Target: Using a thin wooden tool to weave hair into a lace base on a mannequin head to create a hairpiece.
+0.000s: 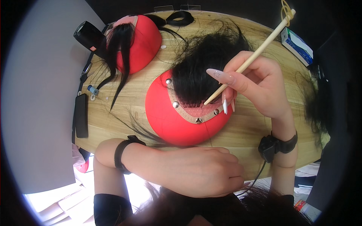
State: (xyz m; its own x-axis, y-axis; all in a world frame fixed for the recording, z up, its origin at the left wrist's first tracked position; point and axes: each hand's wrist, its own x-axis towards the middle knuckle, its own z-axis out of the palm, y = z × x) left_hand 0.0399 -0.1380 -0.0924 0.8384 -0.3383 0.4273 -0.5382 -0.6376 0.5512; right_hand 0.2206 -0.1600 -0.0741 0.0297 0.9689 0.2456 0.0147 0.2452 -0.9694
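Observation:
My right hand (257,84) grips a pale wooden-handled ventilating needle (263,48), whose lower end meets the mesh of a wig base (209,108). Its tip is too small to make out. Silver pins hold the beige edge band of this base on a red dome-shaped form (181,131). A mass of black hair (203,62) is fixed to the mesh and lies back from it. My left hand (209,172) rests with curled fingers on the near table edge, below the form; its palm side is hidden, so whether it holds anything does not show.
A second red form (147,45) with mesh and black hair stands at the back left, beside a black cylindrical speaker (90,38). A thread spool (92,89) and a black phone (82,115) lie at the left edge. A tissue box (297,46) sits at the back right.

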